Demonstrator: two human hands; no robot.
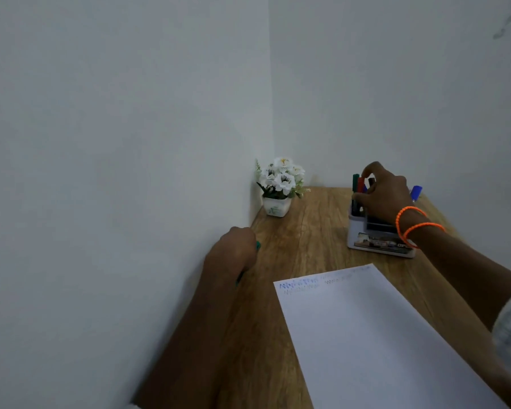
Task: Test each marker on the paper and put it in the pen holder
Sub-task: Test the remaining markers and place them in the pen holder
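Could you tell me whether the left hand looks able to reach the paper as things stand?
Probably yes: the left hand, gripping a green marker, sits just left of the paper, with only bare table between them.

Your right hand reaches forward, fingers curled, pinching a marker — wrist ringed by orange bands. Your left hand rests fisted around a green marker, forearm stretched out.
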